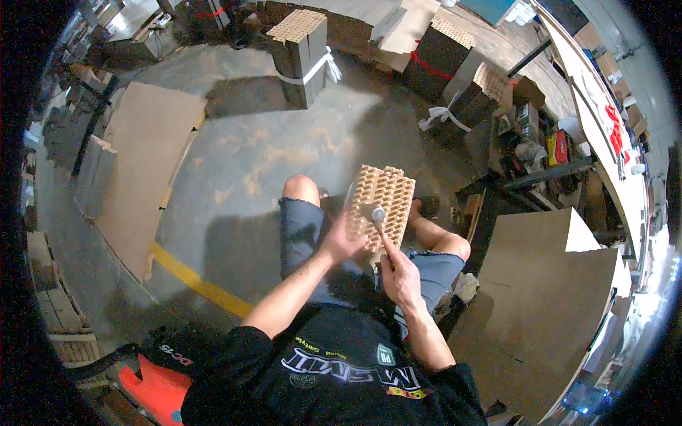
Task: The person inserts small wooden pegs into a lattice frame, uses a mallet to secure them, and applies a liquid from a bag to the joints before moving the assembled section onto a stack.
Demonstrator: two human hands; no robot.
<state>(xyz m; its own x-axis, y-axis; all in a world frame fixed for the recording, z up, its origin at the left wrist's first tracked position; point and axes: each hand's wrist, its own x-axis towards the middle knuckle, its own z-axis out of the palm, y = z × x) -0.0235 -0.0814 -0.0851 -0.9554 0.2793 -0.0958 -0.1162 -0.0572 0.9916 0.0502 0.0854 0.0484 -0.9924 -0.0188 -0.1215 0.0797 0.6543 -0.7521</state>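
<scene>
Nearest to you, low in the middle of the frame, your right hand (403, 278) is closed around the handle of a hammer (379, 214), its round, pale head over the stack (383, 186). Your left hand (344, 238) lies along the stack's left side, its fingers blurred; whether they grip or only steady it, you cannot tell from here.

The stack, just right of the frame's centre, stands between your knees with its notched ends facing up. A few pieces reach beyond the others at its far edge, so the step in hand looks like knocking the ends even. Whether the hammer head touches them is unclear. A next tap would call for a square, light blow on any end standing proud, with your left fingers kept off the top.

Farther out, a yellow line (202, 284) crosses the floor at lower left, and a brown sheet (145, 167) lies at left. At top centre stands a white-tied bundle (304, 69); right of it, a red-tied bundle (430, 69).
</scene>
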